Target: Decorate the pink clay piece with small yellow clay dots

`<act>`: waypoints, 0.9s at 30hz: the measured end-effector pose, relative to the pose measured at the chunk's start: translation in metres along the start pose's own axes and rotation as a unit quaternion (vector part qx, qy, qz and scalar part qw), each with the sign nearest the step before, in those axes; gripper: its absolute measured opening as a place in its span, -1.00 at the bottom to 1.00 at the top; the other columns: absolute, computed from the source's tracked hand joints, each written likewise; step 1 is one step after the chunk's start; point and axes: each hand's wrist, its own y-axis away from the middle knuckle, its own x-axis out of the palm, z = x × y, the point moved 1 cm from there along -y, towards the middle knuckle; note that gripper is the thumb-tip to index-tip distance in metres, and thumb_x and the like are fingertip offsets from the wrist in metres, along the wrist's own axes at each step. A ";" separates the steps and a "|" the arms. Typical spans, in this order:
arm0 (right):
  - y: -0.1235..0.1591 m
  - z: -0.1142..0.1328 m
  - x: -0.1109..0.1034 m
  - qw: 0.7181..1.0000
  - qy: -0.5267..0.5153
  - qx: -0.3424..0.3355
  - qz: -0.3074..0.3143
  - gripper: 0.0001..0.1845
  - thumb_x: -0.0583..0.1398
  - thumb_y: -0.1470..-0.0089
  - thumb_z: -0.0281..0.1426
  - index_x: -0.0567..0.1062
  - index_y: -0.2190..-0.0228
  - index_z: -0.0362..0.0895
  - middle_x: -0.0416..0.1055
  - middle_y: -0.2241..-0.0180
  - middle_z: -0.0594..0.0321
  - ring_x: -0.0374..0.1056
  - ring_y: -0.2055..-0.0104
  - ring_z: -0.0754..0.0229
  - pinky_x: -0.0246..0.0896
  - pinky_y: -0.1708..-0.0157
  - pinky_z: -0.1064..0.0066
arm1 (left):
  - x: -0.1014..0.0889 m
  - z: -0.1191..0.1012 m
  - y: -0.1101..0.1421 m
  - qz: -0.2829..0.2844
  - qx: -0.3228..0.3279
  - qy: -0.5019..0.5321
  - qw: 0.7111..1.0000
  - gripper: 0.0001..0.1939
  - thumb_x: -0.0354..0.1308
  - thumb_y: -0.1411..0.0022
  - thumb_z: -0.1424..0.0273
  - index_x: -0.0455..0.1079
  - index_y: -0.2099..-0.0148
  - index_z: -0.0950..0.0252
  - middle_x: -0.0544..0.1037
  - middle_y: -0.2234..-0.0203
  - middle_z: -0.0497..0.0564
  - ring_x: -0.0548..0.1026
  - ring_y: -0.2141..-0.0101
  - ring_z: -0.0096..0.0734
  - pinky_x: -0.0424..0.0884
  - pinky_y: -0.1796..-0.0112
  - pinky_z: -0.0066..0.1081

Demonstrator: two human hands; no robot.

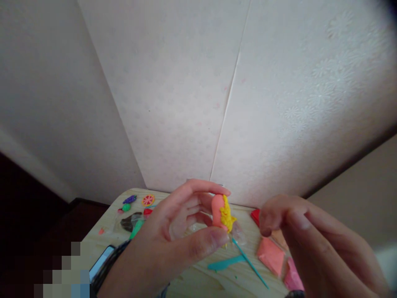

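Note:
Between the thumb and fingertips of my left hand (pixel 182 231) is a small rounded piece of salmon-pink modelling clay (pixel 218 211). Rough yellow clay (pixel 227 215) covers its right side, with uneven points sticking out. My right hand (pixel 319 240) is held up to the right, apart from the clay piece. Its fingers are bent, and the thumb lies close against them; whatever may be between them is hidden. Beneath the hands, a thin teal stick tool (pixel 250 263) and a flat teal clay knife (pixel 225 263) rest on the wooden table.
Salmon (pixel 270 255) and pink (pixel 293 275) clay packets lie at the right of the table (pixel 198 285). At the left are a purple grape-like clay piece (pixel 129 199), a round citrus-slice piece (pixel 148 200), a dark packet (pixel 130 223) and a phone (pixel 101 263). Pale patterned wall panels (pixel 180 103) stand behind.

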 end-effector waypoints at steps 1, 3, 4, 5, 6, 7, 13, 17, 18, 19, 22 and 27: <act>0.000 0.000 -0.001 1.000 -0.001 0.002 0.001 -0.66 0.23 -0.04 -0.07 0.62 0.40 -0.07 0.45 0.54 0.18 0.43 0.39 0.09 0.38 0.45 0.38 | 0.000 0.001 -0.001 0.001 0.005 0.011 1.000 -0.76 0.34 -0.06 0.39 0.51 0.17 0.13 0.56 0.38 -0.11 0.49 0.31 -0.47 0.41 0.24 -0.49; 0.001 -0.001 -0.002 1.000 -0.004 0.006 0.005 -0.71 0.22 -0.08 -0.12 0.62 0.40 -0.06 0.45 0.53 0.20 0.41 0.41 0.15 0.36 0.46 0.45 | 0.001 0.004 -0.002 0.003 0.016 0.026 1.000 -0.75 0.36 -0.04 0.37 0.52 0.18 0.14 0.56 0.40 -0.11 0.48 0.33 -0.47 0.40 0.26 -0.50; 0.001 -0.001 -0.001 1.000 -0.006 0.008 0.009 -0.74 0.21 -0.11 -0.16 0.61 0.41 -0.04 0.46 0.52 0.22 0.40 0.42 0.20 0.35 0.46 0.50 | 0.002 0.004 -0.002 0.001 0.020 0.030 0.999 -0.76 0.36 -0.03 0.37 0.52 0.18 0.13 0.55 0.41 -0.11 0.48 0.33 -0.47 0.40 0.26 -0.50; 0.001 -0.001 -0.001 1.000 -0.012 0.006 0.011 -0.76 0.19 -0.14 -0.19 0.61 0.41 -0.02 0.46 0.52 0.25 0.39 0.43 0.24 0.33 0.46 0.55 | 0.002 0.004 -0.002 -0.003 0.023 0.029 0.999 -0.77 0.35 -0.04 0.38 0.52 0.19 0.13 0.55 0.41 -0.10 0.48 0.33 -0.46 0.41 0.27 -0.49; 0.001 -0.001 -0.001 1.000 -0.019 0.004 0.014 -0.76 0.17 -0.16 -0.22 0.61 0.41 0.01 0.46 0.51 0.28 0.38 0.43 0.28 0.31 0.46 0.60 | 0.003 0.004 -0.002 -0.010 0.023 0.029 0.999 -0.78 0.34 -0.04 0.39 0.52 0.20 0.13 0.55 0.40 -0.10 0.48 0.32 -0.45 0.41 0.27 -0.49; 0.002 -0.001 0.000 0.999 -0.027 0.006 0.017 -0.76 0.16 -0.18 -0.24 0.60 0.41 0.02 0.45 0.52 0.30 0.37 0.44 0.31 0.30 0.45 0.63 | 0.004 0.004 -0.002 -0.017 0.022 0.030 0.999 -0.79 0.34 -0.04 0.39 0.52 0.21 0.12 0.55 0.39 -0.10 0.48 0.32 -0.44 0.41 0.28 -0.49; 0.003 0.003 0.000 0.998 -0.039 0.047 0.031 -0.74 0.18 -0.15 -0.19 0.57 0.47 0.00 0.42 0.57 0.30 0.38 0.49 0.28 0.29 0.51 0.57 | 0.005 0.003 -0.001 -0.017 0.015 0.043 0.999 -0.76 0.38 0.00 0.33 0.53 0.22 0.13 0.56 0.39 -0.10 0.48 0.35 -0.47 0.41 0.31 -0.51; 0.004 0.001 -0.001 0.997 -0.056 0.050 0.026 -0.73 0.22 -0.10 -0.15 0.56 0.52 -0.01 0.42 0.59 0.31 0.35 0.54 0.30 0.24 0.57 0.56 | 0.003 0.005 -0.002 -0.006 0.014 0.043 0.999 -0.74 0.39 -0.01 0.30 0.52 0.19 0.13 0.57 0.38 -0.10 0.49 0.33 -0.47 0.41 0.29 -0.52; 0.004 0.000 -0.001 0.996 -0.068 0.054 0.027 -0.70 0.20 -0.12 -0.13 0.55 0.52 -0.02 0.42 0.59 0.31 0.35 0.53 0.29 0.24 0.56 0.55 | 0.002 0.005 -0.002 -0.005 0.014 0.041 0.999 -0.74 0.38 -0.02 0.29 0.52 0.19 0.12 0.57 0.37 -0.10 0.49 0.33 -0.46 0.41 0.29 -0.52; 0.005 0.000 -0.001 0.995 -0.078 0.060 0.030 -0.66 0.16 -0.15 -0.12 0.55 0.53 -0.02 0.42 0.59 0.29 0.34 0.51 0.27 0.25 0.54 0.53 | 0.002 0.005 -0.002 -0.005 0.014 0.039 0.999 -0.74 0.38 -0.02 0.29 0.52 0.19 0.12 0.56 0.38 -0.10 0.49 0.33 -0.46 0.42 0.29 -0.52; 0.005 0.001 0.000 0.991 -0.107 0.075 0.037 -0.59 0.10 -0.20 -0.10 0.52 0.56 -0.03 0.40 0.58 0.28 0.34 0.46 0.23 0.26 0.48 0.47 | 0.001 0.004 -0.001 -0.001 0.013 0.025 1.000 -0.74 0.38 -0.03 0.28 0.51 0.18 0.12 0.56 0.38 -0.10 0.48 0.34 -0.45 0.42 0.30 -0.52; 0.003 0.003 0.002 0.990 -0.112 0.069 0.042 -0.58 0.10 -0.19 -0.12 0.50 0.59 -0.03 0.37 0.59 0.30 0.32 0.48 0.24 0.25 0.48 0.47 | -0.001 0.004 -0.001 0.019 0.018 -0.007 1.000 -0.76 0.35 -0.08 0.29 0.50 0.16 0.11 0.56 0.35 -0.10 0.49 0.32 -0.45 0.43 0.27 -0.50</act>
